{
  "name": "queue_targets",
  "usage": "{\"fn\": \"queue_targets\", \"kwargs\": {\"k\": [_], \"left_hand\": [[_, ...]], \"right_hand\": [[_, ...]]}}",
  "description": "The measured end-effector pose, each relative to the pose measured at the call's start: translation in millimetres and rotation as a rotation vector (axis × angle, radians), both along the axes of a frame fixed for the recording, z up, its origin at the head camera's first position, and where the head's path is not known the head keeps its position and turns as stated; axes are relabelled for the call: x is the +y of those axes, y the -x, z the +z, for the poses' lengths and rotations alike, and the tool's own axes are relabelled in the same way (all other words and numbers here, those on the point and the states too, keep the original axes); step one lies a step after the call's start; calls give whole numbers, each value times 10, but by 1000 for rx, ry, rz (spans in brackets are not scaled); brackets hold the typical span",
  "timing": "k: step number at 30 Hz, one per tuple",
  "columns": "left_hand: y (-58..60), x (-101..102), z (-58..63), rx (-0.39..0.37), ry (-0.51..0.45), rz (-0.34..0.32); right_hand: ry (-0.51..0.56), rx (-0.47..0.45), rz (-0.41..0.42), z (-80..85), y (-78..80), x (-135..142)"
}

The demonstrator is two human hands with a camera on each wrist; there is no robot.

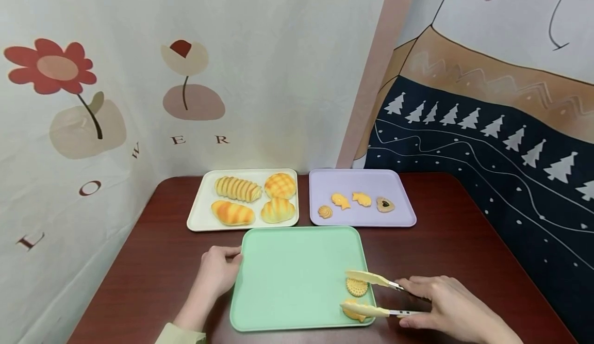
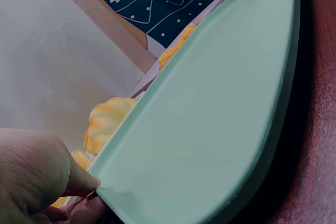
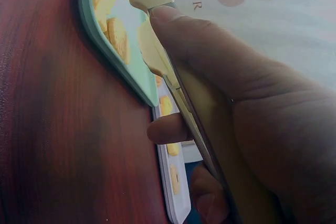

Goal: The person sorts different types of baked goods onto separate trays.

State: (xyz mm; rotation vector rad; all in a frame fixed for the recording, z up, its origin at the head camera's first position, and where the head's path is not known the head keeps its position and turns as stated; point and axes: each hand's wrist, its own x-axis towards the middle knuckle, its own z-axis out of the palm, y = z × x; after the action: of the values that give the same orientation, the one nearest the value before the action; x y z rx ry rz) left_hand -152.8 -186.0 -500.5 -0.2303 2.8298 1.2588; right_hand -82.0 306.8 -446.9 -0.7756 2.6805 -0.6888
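My left hand pinches the left edge of a green tray; in the left wrist view the thumb lies on the rim and the fingers go beneath it. My right hand holds a pair of tongs with pale yellow tips, its arms spread apart over the tray's right side. A round cracker and an orange-yellow cookie lie by the right rim. The upper tip overlaps the cracker and the lower one partly covers the cookie. In the right wrist view, nothing shows between the tips.
Behind the green tray stand a white tray with several breads and a purple tray with a swirl cookie, two fish-shaped cookies and a heart cookie. All rest on a dark red table, with printed curtains behind.
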Motion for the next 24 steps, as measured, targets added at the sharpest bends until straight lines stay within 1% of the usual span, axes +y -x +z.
{"fn": "queue_targets", "kwargs": {"k": [5, 9, 15, 24], "left_hand": [[-2, -7, -14, -13, -7, 10], [-7, -5, -9, -7, -7, 8], [-14, 2, 5, -6, -15, 12], [-20, -2, 4, 9, -12, 9]], "right_hand": [[31, -73, 16, -25, -6, -6], [55, -97, 33, -59, -17, 8], [112, -96, 75, -93, -32, 31], [170, -106, 111, -108, -43, 42]]}}
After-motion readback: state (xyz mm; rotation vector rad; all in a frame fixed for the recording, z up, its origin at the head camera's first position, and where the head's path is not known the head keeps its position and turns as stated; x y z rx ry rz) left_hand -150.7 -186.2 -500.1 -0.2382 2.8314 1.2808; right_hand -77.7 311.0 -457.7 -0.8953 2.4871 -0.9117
